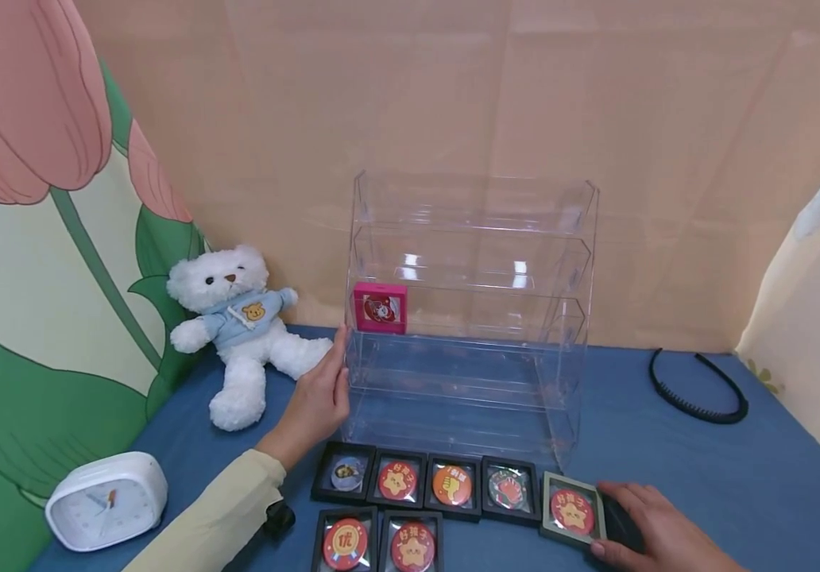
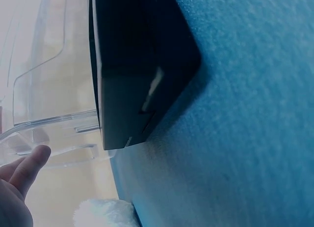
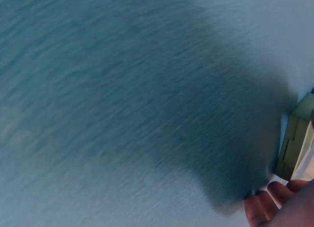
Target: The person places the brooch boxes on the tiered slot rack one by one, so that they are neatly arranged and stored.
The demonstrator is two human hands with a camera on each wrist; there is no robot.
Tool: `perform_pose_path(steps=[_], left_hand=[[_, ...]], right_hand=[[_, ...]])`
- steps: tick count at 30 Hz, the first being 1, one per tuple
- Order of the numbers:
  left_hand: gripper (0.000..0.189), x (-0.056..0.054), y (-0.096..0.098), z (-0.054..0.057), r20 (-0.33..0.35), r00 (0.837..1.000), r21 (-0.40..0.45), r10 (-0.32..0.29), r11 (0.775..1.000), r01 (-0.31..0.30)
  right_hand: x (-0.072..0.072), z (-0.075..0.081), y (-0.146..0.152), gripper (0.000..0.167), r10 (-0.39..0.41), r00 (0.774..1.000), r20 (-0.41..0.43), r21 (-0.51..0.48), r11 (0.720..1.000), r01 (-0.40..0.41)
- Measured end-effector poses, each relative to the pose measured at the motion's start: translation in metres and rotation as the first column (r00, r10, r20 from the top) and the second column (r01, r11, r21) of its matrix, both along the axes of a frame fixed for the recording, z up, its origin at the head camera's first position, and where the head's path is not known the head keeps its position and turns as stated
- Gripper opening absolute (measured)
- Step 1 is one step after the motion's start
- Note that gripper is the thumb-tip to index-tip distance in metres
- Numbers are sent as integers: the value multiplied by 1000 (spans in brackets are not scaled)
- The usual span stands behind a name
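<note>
A clear acrylic tiered display rack stands mid-table with a pink framed badge at its left side. My left hand reaches up along the rack's left side, its fairly straight fingers at the clear wall. In the left wrist view, fingertips lie beside the clear plastic. At the front right, my right hand holds the right side of a pale green framed badge, thumb and forefinger at its corners. The right wrist view catches only the edge of the pale green frame, above my curled fingers.
Several black framed badges lie in two rows before the rack. A white teddy bear in a blue top sits left of it, behind a white clock. A black headband rests on the blue tablecloth at right.
</note>
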State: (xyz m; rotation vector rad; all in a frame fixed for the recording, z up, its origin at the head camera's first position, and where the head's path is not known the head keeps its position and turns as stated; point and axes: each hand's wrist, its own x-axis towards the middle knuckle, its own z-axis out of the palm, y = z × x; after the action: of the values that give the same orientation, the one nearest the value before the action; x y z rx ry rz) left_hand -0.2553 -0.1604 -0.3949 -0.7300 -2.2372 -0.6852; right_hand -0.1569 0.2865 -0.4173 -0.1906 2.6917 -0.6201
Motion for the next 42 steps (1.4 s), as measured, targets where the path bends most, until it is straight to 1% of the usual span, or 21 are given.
perform_pose_path(steps=[3,5,8,12,14,17,20,24,26,28,32,34,38,42], left_hand=[[75,0,0,0,-7,1000,5,6,1000,-6],[75,0,0,1,0,1000,7,9,1000,-9],[76,0,0,0,16,1000,3,11,1000,-11],[76,1,1,-1,28,1000,2,10,1000,-10],[76,1,1,-1,27,1000,4,9,1000,-9],[77,1,1,-1,25,1000,8,7,1000,-7],[77,1,1,-1,24,1000,9,5,1000,-5],[78,2,1,-1,27,1000,10,5,1000,-5],[78,2,1,-1,30,1000,12,2,1000,-3],[77,3,1,-2,32,999,14,-1,1000,1],[77,4,2,-2,35,999,15,-5,1000,4],[77,4,2,-2,38,999,16,-1,1000,0],[78,5,2,-2,44,999,18,2,1000,-3],[78,5,2,-1,42,999,16,0,1000,-1]], right_hand=[[-3,1,1,81,7,1000,17,-29,1000,-7],[-4,2,1,81,15,1000,6,-29,999,-15],[-6,3,2,76,49,999,-21,-25,998,-49],[-6,3,3,70,69,997,-25,-47,996,-70],[-6,3,3,69,67,997,-29,-57,996,-69],[-4,3,2,70,51,998,-35,-63,997,-53],[-2,4,0,75,-11,1000,-16,-98,995,9],[3,5,-4,78,-92,996,8,-165,982,92],[5,6,-5,74,-115,993,-19,-169,979,110],[6,8,-5,64,-129,990,-64,-164,979,117],[10,11,-3,43,-118,981,-152,-159,983,93],[12,13,-2,35,-103,979,-177,-168,983,73],[14,15,-2,26,-105,969,-222,-201,978,60],[15,16,-2,20,-141,958,-249,-251,965,77]])
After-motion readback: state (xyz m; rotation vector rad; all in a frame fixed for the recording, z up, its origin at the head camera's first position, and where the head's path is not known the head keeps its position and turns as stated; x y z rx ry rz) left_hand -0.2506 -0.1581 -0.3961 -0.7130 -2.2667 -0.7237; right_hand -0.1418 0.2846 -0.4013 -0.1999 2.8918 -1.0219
